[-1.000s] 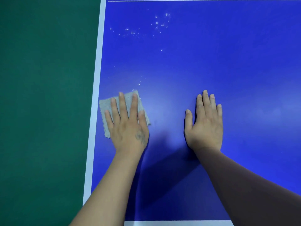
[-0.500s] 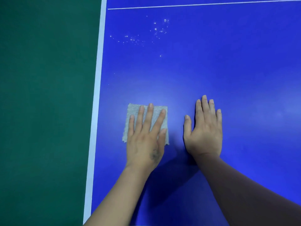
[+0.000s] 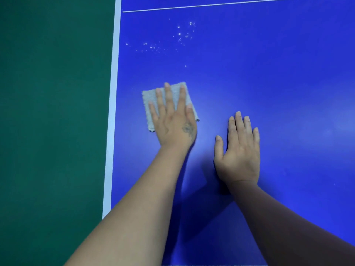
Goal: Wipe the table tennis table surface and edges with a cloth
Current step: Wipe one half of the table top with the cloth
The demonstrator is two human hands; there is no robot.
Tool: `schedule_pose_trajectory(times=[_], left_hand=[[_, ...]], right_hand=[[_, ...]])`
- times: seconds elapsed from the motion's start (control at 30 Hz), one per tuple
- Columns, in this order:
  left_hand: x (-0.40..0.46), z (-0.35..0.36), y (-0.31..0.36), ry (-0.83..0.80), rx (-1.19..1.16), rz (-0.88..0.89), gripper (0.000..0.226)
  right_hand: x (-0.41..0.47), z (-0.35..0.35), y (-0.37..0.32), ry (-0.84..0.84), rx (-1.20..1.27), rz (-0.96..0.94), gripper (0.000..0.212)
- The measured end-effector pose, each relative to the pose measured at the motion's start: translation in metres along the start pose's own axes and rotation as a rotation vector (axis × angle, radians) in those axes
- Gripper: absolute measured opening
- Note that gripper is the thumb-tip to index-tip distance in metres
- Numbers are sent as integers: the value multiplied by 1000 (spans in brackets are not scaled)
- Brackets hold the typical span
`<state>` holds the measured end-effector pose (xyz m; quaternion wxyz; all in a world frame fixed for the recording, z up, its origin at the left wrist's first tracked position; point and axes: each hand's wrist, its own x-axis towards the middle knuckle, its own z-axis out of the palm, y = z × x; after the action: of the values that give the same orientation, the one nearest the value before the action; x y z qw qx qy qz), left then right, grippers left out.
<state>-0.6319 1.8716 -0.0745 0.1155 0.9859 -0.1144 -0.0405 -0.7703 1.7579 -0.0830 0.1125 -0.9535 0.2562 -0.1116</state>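
Cloth (image 3: 151, 104): small, pale grey, nubby, roughly square, flat on blue table (image 3: 269, 83), just right of white edge stripe (image 3: 112, 112). L hand (image 3: 172, 120) presses it, fingers straight and spread, palm down. R hand (image 3: 238, 150) flat on bare table right of cloth, fingers straight, nothing held. White specks (image 3: 172, 41) beyond cloth, below thin white line (image 3: 230, 4).

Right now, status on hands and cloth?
Left hand flat on cloth. Right hand flat on table. White specks ahead, unwiped.
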Motion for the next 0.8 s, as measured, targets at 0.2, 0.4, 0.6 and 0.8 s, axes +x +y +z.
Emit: schedule_pose_trajectory(times=[0.2, 0.4, 0.6, 0.8], left_hand=[[-60, -1, -10, -34, 34, 282, 59], [-72, -13, -43, -104, 42, 112, 60], [27, -5, -10, -6, -37, -212, 64], [84, 9, 38, 15, 21, 28, 61]], right_hand=[[4, -5, -1, -12, 32, 19, 63], [23, -7, 2, 42, 66, 47, 47], [121, 10, 4, 7, 27, -3, 58], [185, 36, -6, -35, -122, 6, 72]])
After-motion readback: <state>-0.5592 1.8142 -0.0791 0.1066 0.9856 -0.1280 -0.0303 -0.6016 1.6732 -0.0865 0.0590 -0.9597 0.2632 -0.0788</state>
